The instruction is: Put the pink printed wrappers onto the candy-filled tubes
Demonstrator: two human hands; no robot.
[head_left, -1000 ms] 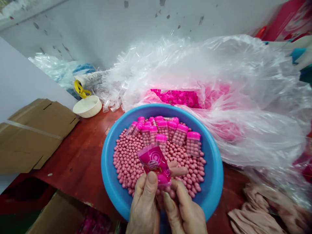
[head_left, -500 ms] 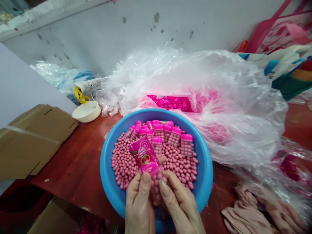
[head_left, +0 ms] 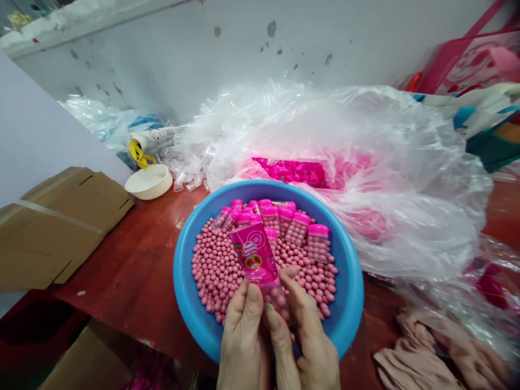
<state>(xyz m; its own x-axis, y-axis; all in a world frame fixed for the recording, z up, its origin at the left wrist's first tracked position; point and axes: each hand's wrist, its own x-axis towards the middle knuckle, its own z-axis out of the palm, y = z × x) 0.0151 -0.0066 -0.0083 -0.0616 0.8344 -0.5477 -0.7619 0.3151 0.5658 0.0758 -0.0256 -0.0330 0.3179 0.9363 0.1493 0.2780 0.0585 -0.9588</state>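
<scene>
Over the blue basin, my left hand [head_left: 246, 330] pinches the lower edge of a pink printed sleeve [head_left: 255, 257] with thumb and fingers. The sleeve stands tilted at the upper end of a small clear jar of pink balls [head_left: 278, 302]; how far it goes over the jar I cannot tell. My right hand [head_left: 306, 330] is closed around that jar, its thumb on the near side and its index finger stretched along the far side. Behind them, several capped jars [head_left: 298, 228] with bright pink lids lie on loose pink balls [head_left: 213, 265] in the basin [head_left: 184, 303].
A big translucent plastic bag [head_left: 402, 162] with bright pink caps [head_left: 294, 172] sits behind the basin. Flattened cardboard [head_left: 69, 222], a white round lid [head_left: 149, 182] and a yellow tape ring [head_left: 141, 155] are at left. Pinkish cloth [head_left: 414, 352] lies at right on the red table [head_left: 125, 265].
The pink sleeve has turned more upright, and my right index finger has lifted along its lower edge. The view has shifted slightly, so everything appears a little further right.
</scene>
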